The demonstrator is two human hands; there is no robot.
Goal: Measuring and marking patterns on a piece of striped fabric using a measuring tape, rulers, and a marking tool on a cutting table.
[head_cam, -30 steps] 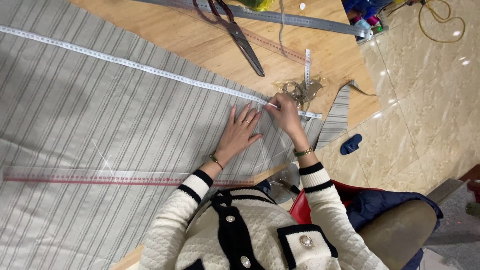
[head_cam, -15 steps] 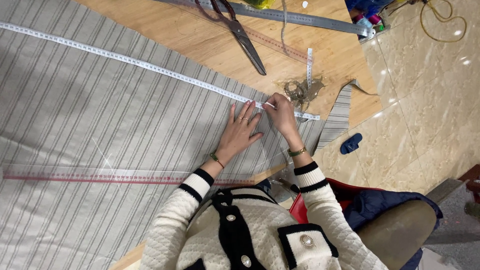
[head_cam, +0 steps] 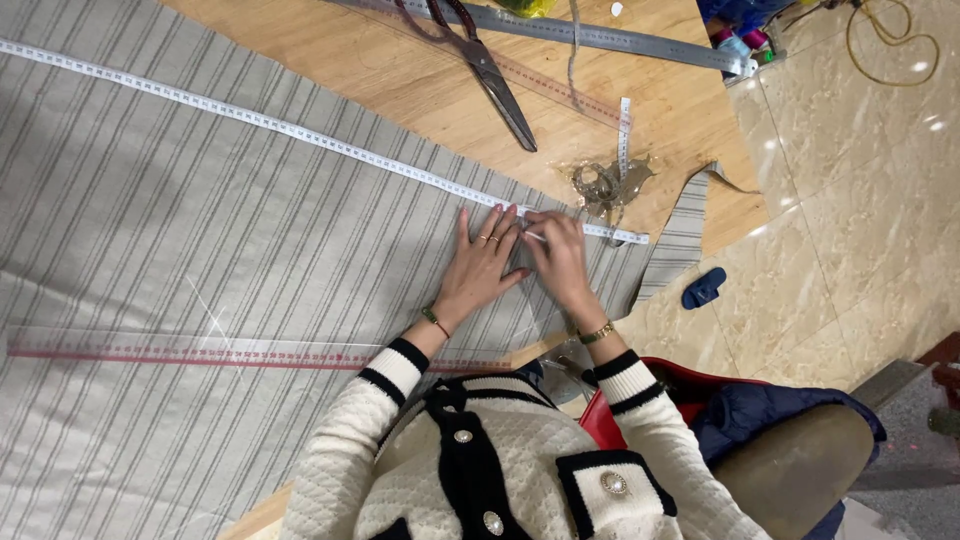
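Spread over most of a wooden table (head_cam: 690, 110): a grey striped fabric (head_cam: 200, 250), landmark for all that follows. Across the fabric's upper part, a white tape measure (head_cam: 300, 133) running slantwise from its far left edge to its right edge. Pressed flat on the fabric just below the tape's right stretch: the left hand (head_cam: 480, 265), fingers spread and straight, fingertips touching the tape, holding nothing. Just right of it, also on the fabric: the right hand (head_cam: 557, 255), fingers curled, thumb and forefinger pinched on a small white marking piece (head_cam: 534, 237) at the tape's edge; too small to tell chalk from pencil. Across the fabric's lower part, lying flat: a clear ruler with red markings (head_cam: 200, 350). Beyond the fabric's upper edge, on bare wood: large dark scissors (head_cam: 490, 70), a long metal ruler (head_cam: 600, 35), and a crumpled scrap of clear plastic (head_cam: 605, 185) just past the right end of the tape. Off the fabric's right edge, down on the pale tiled floor (head_cam: 850, 220): a small blue object (head_cam: 703, 288).
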